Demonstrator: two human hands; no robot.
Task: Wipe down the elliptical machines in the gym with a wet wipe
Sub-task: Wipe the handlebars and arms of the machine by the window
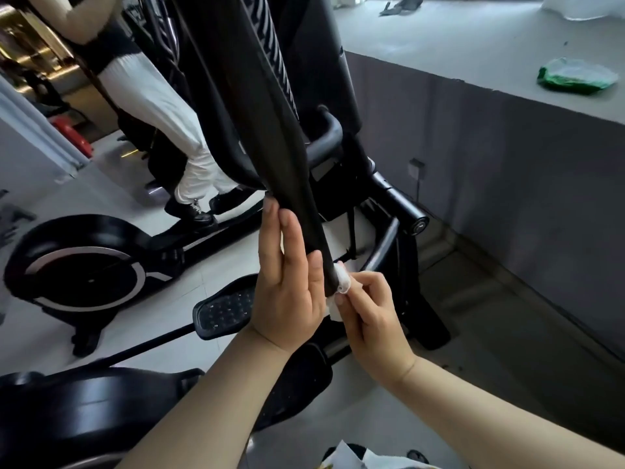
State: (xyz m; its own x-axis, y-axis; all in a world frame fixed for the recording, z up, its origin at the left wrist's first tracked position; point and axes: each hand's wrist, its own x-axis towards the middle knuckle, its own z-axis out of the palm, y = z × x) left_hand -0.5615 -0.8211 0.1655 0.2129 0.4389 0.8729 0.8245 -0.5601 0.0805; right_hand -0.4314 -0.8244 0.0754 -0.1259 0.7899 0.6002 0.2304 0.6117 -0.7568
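Head view: I am pinching the wet wipe [342, 286] in my right hand [368, 314] against the lower end of the elliptical's black arm [291, 170], left hand [287, 286] bracing it flat-fingered, and I am judging the next stroke as needing steady upward pressure.

Gym — elliptical machines [91, 265] side by side, foot pedal [223, 311], tiled floor [209, 275].

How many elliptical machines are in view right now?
2: the near one that the wipe touches, and one at left with a person standing on it. More may be hidden.
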